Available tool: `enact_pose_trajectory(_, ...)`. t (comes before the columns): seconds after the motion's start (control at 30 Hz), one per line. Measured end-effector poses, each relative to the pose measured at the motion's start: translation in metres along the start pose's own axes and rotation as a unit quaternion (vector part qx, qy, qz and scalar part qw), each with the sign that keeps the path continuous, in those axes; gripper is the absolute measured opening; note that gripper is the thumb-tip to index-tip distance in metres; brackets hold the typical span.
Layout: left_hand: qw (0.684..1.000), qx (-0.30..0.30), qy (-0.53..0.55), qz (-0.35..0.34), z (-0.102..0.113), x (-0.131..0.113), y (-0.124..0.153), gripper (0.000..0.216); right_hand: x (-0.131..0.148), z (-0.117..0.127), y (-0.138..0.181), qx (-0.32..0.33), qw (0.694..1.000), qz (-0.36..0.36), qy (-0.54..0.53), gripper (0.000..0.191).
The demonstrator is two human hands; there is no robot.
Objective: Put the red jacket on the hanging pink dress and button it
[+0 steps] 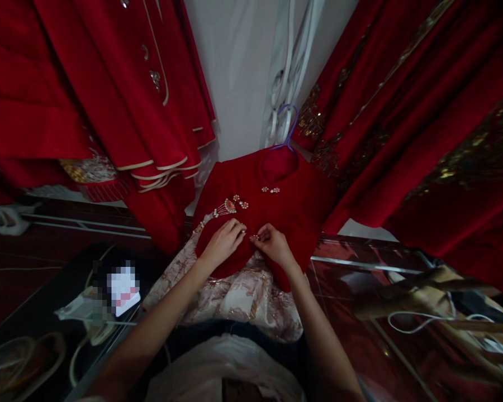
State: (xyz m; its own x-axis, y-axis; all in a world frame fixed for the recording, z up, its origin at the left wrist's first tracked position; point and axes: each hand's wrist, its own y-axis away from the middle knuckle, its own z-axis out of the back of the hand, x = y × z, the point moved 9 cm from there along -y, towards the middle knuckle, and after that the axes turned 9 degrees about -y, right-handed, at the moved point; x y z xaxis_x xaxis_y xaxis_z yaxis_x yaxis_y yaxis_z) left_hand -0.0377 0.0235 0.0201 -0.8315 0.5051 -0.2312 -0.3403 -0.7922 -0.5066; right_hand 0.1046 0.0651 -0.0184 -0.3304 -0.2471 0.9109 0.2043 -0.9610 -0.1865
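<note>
A red jacket [305,206] on a purple hanger [292,125] lies spread over a pale, gold-patterned cloth [238,296] on the lap. Beaded flower fasteners [270,190] sit below its collar, and a fan-shaped ornament [230,206] with pearl strands is on its left front. At the jacket's front, my left hand [224,243] is closed in a pinch; a small shiny bit shows at its fingertips, too small to name. Just to its right, my right hand [274,244] pinches a beaded fastener [254,238]. A small gap separates the two hands.
Red garments with gold trim [151,100] hang at left, and sequinned red ones [402,111] at right. White metal hooks [291,67] are on the wall. A lit phone-like device [124,290] and cables lie on a dark surface at left. A wooden frame [427,290] stands at right.
</note>
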Motion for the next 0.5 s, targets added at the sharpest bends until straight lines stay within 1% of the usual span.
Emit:
enact_pose_trajectory(0.13, 1.000, -0.025, 0.005, 0.015, 0.002, 0.001, 0.002, 0.016, 0.006, 0.005, 0.001, -0.020, 0.999, 0.008, -0.049, 0.023)
enact_pose_trajectory(0.2, 0.998, -0.041, 0.031, 0.033, 0.002, 0.004, 0.002, 0.015, 0.007, 0.006, 0.000, -0.014, 0.995, 0.011, -0.094, 0.026)
enact_pose_trajectory(0.27, 0.993, -0.062, 0.079, 0.068, 0.002, 0.010, 0.003, 0.014, 0.009, 0.004, -0.003, -0.006, 0.989, 0.016, -0.145, 0.030)
enact_pose_trajectory(0.33, 0.980, -0.079, 0.144, 0.115, 0.001, 0.018, 0.005, 0.013, 0.012, 0.002, -0.006, -0.007, 0.984, 0.020, -0.175, 0.032)
enact_pose_trajectory(0.4, 0.962, -0.082, 0.208, 0.158, -0.004, 0.025, 0.007, 0.014, 0.014, 0.001, -0.008, -0.027, 0.984, 0.023, -0.175, 0.031)
enact_pose_trajectory(0.5, 0.943, -0.085, 0.249, 0.203, -0.008, 0.030, 0.010, 0.018, 0.016, -0.003, -0.009, -0.044, 0.986, 0.021, -0.157, 0.027)
